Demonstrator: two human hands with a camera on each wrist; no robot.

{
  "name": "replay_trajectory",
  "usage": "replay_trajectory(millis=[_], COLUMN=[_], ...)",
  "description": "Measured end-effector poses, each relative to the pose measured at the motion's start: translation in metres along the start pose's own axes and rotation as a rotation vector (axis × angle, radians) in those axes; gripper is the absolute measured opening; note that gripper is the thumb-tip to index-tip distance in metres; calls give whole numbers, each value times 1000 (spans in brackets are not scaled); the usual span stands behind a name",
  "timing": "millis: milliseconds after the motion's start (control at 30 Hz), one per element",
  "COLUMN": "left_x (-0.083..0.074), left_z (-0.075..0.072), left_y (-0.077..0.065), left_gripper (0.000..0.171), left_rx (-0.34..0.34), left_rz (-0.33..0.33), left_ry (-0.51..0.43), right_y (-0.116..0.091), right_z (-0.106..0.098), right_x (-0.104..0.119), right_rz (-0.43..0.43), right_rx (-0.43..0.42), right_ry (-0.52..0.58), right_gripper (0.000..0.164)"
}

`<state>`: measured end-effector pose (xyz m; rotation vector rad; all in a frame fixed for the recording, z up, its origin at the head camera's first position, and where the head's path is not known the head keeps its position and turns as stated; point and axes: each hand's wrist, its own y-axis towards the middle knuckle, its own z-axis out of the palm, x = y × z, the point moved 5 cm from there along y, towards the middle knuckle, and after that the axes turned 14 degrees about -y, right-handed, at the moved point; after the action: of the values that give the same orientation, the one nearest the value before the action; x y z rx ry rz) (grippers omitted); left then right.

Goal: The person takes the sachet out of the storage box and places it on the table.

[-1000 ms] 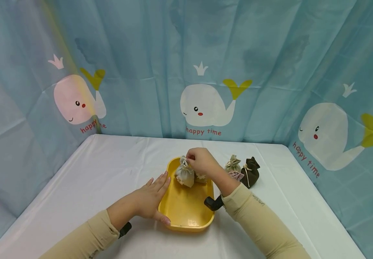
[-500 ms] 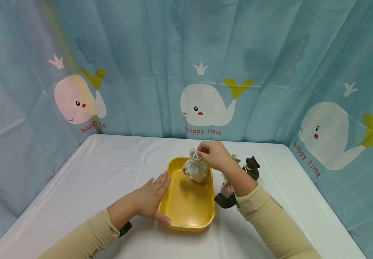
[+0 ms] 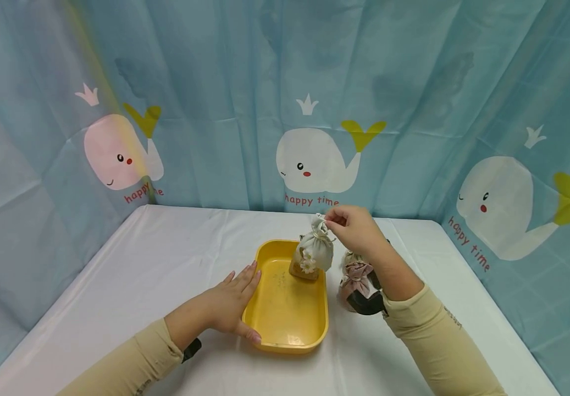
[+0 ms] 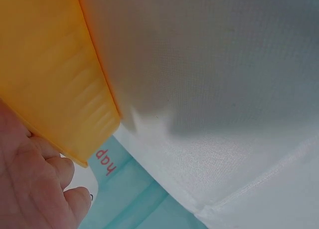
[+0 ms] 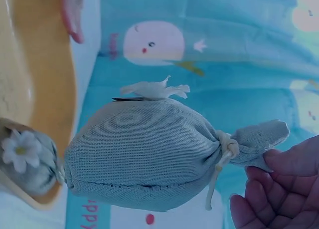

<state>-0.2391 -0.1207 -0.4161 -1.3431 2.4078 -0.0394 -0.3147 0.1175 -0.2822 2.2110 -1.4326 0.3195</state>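
Observation:
A pale grey drawstring pouch [image 3: 321,253] hangs above the back right rim of the yellow tray [image 3: 285,319]. My right hand [image 3: 356,231] pinches its gathered top between thumb and fingers, above the tied cord, as the right wrist view also shows. Below, a brownish pouch [image 3: 304,271] sits in the tray's back right corner, partly hidden; a white flower [image 5: 21,150] decorates it in the right wrist view. My left hand [image 3: 227,302] rests on the tray's left rim with its fingers extended. The left wrist view shows that hand [image 4: 40,184] beside the tray's outer wall [image 4: 55,69].
Right of the tray stands a pink pouch [image 3: 356,278], with a beige pouch [image 3: 351,257] just behind it. A dark pouch there is mostly hidden by my right arm. A white cloth [image 3: 191,247] covers the table, and a blue whale-print curtain [image 3: 215,137] surrounds it.
My right hand has lifted the pale grey pouch from inside the tray and carried it right, toward the tray's back right rim. The left hand and tray have stayed put.

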Motion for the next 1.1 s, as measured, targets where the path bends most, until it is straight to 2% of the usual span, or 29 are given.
replay_trajectory(millis=[500,900,1100], left_x=[0,-1,-2], left_z=[-1,-1,-1], left_y=[0,-1,-1], left_gripper=[133,131,131], left_rx=[2,4,2], left_rz=[-2,-2,-3], left_ry=[-17,-23,-30], right_y=[-28,-53,-62], right_z=[-46,-65,-68], right_x=[-34,-62,-77], right_rz=[37,120,136], right_rx=[-142,-193,-212], right_ry=[-83,-147,-166], right_gripper=[11,13,14])
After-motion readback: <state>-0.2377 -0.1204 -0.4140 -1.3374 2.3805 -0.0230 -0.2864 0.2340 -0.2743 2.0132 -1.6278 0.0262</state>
